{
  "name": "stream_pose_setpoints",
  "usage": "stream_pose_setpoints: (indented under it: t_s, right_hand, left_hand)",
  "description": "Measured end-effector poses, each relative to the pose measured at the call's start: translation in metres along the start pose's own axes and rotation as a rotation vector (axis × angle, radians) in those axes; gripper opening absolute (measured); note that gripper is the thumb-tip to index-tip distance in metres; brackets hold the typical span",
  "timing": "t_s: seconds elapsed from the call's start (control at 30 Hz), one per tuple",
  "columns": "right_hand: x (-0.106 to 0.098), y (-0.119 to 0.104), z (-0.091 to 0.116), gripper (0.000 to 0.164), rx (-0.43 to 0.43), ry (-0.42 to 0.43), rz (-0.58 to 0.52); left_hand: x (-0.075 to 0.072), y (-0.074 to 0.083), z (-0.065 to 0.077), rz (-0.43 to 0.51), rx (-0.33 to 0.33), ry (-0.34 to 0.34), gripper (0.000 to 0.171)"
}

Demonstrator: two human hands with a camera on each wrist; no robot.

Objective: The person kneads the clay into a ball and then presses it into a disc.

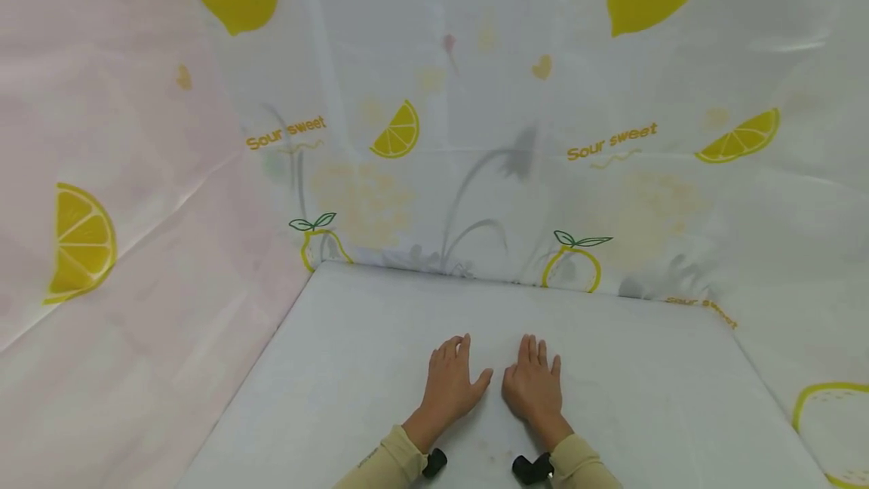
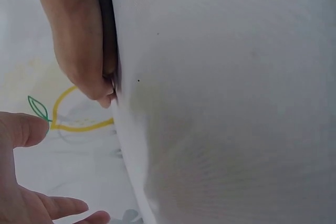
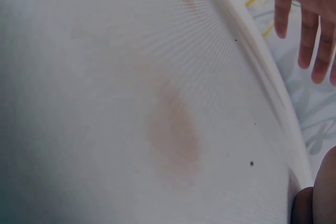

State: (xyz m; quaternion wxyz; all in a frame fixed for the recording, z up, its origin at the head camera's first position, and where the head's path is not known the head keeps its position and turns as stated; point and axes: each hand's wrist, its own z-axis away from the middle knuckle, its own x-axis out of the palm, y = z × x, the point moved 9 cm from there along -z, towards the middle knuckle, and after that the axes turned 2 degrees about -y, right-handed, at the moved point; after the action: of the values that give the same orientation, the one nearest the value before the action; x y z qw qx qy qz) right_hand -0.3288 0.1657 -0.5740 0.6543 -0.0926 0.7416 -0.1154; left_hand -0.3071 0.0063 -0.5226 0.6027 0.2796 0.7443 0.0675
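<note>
In the head view my left hand is over the white tabletop, its fingers extended and the thumb apart. Nothing shows in its grasp. To its right, my right hand lies back up, low over the same white surface, with several fingers straight toward the far edge and the thumb side tucked in. The left wrist view shows the right hand side-on, close against the surface; a dark strip shows along its underside, and I cannot tell what it is. A gap separates the hands.
Lemon-printed sheeting hangs along the back and both sides of the table. A black wrist-worn piece sits by the left cuff, another black piece by the right one. A faint brownish stain marks the white surface.
</note>
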Motion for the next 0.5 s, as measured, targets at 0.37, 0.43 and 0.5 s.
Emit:
stream_pose_setpoints:
  t_s: [0.37, 0.43, 0.5]
  right_hand:
    - [0.001, 0.002, -0.003, 0.063, 0.002, -0.024, -0.003]
    - [0.002, 0.002, -0.003, 0.063, 0.003, -0.025, 0.000]
    - [0.003, 0.002, -0.004, 0.063, 0.005, -0.026, -0.003]
  left_hand:
    - [-0.008, -0.005, 0.001, 0.016, -0.014, 0.012, 0.070]
    - [-0.007, -0.008, 0.002, 0.016, -0.022, 0.008, 0.070]
    - [-0.007, -0.011, 0.002, 0.014, -0.028, 0.003, 0.070]
